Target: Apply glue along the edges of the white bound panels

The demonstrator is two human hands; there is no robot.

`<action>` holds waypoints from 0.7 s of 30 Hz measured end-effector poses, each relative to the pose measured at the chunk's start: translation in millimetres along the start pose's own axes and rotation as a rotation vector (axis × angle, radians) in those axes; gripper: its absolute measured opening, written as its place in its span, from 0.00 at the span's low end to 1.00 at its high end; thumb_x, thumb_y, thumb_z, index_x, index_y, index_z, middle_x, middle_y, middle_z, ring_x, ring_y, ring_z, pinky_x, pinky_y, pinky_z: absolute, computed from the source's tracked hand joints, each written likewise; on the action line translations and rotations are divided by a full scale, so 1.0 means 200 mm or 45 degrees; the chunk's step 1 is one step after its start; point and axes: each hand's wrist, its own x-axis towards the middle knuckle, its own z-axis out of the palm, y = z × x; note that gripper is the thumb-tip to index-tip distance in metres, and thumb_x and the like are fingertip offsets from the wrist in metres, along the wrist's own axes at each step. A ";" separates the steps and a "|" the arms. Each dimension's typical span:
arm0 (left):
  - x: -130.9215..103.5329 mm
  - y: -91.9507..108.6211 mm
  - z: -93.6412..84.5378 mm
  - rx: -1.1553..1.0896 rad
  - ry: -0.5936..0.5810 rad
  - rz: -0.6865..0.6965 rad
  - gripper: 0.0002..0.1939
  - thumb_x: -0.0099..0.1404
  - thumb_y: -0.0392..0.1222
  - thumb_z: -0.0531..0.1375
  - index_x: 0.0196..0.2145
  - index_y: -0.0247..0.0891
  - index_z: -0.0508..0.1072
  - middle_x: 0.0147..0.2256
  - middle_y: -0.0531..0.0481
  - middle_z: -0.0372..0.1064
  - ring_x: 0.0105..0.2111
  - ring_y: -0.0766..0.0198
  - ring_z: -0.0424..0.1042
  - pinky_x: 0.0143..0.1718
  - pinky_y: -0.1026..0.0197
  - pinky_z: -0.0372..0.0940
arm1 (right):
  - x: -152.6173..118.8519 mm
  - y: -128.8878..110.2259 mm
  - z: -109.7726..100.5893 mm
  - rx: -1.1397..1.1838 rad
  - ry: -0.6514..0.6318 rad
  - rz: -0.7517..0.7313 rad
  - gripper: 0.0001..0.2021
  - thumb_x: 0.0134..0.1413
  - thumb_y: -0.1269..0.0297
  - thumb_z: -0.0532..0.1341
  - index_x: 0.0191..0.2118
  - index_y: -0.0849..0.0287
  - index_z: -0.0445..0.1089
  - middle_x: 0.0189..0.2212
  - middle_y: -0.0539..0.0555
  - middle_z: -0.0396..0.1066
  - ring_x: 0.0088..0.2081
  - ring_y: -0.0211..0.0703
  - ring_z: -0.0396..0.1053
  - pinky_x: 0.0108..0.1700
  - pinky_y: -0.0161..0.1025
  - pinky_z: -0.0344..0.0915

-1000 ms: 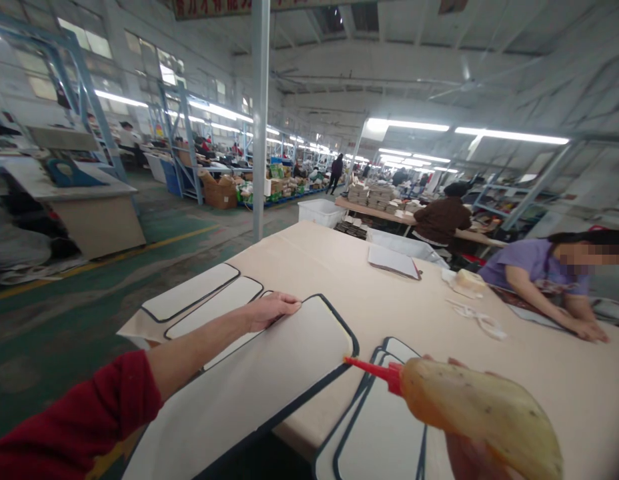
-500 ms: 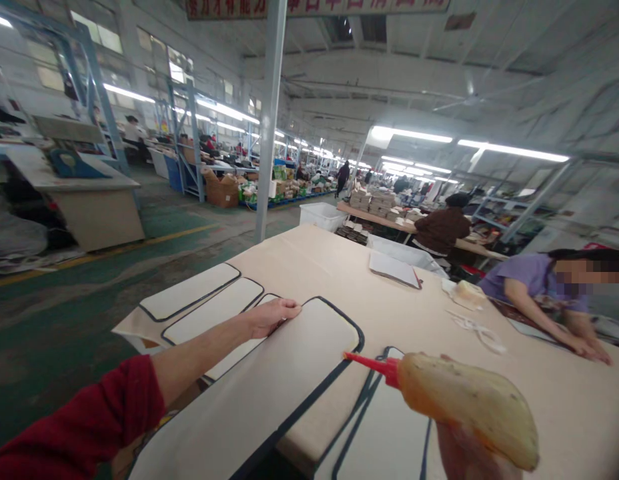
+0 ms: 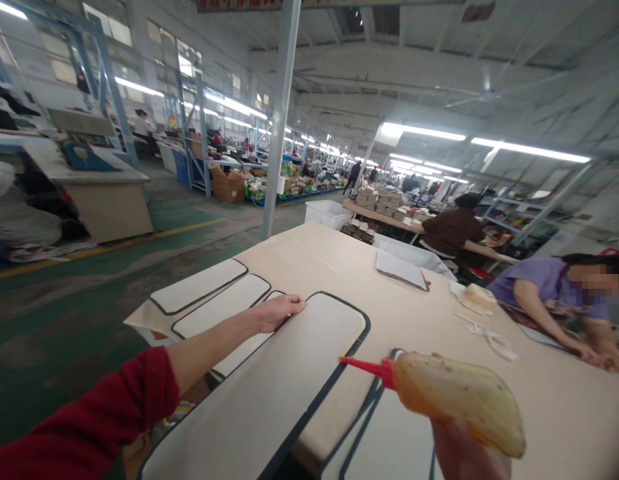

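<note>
My left hand [image 3: 278, 311] rests flat on the far left edge of a long white panel with dark trim [image 3: 279, 380], which lies on the beige table [image 3: 414, 313]. A red sleeve covers that arm. My right hand [image 3: 464, 453] grips a yellowish squeeze bottle [image 3: 457, 400] with a red nozzle [image 3: 362, 367]. The nozzle points left, just above the panel's right edge. More white trimmed panels lie to the left [image 3: 202, 287] and under the bottle [image 3: 389, 440].
A person in a purple top [image 3: 554, 293] leans on the table at the right. Papers [image 3: 402, 270] and scraps [image 3: 484, 327] lie on the table. Another person in brown [image 3: 452, 230] stands behind. A steel column [image 3: 279, 120], white bins and shelving stand beyond.
The view has shifted slightly up and left. The bottle has dropped a little and its nozzle sits lower over the panel's edge. My left hand keeps its place on the panel.
</note>
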 end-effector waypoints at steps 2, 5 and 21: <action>0.01 0.00 -0.01 0.004 0.000 0.004 0.23 0.51 0.52 0.75 0.30 0.38 0.67 0.22 0.59 0.65 0.21 0.70 0.63 0.22 0.66 0.55 | -0.01 -0.01 0.02 -0.014 -0.003 0.035 0.41 0.36 0.53 0.79 0.59 0.52 0.69 0.51 0.59 0.76 0.54 0.60 0.73 0.42 0.43 0.78; 0.02 0.00 -0.04 -0.002 -0.009 0.006 0.23 0.52 0.52 0.75 0.30 0.39 0.66 0.22 0.60 0.64 0.21 0.70 0.62 0.22 0.66 0.54 | -0.01 0.00 0.03 -0.026 -0.017 0.054 0.44 0.34 0.52 0.80 0.60 0.51 0.67 0.51 0.59 0.76 0.55 0.59 0.72 0.44 0.44 0.77; 0.04 0.02 -0.11 -0.042 0.010 -0.039 0.13 0.67 0.41 0.65 0.30 0.39 0.65 0.23 0.57 0.67 0.22 0.69 0.67 0.26 0.67 0.63 | 0.01 0.14 -0.06 0.012 -0.164 -0.080 0.36 0.38 0.56 0.78 0.56 0.52 0.71 0.49 0.57 0.77 0.47 0.51 0.77 0.46 0.41 0.77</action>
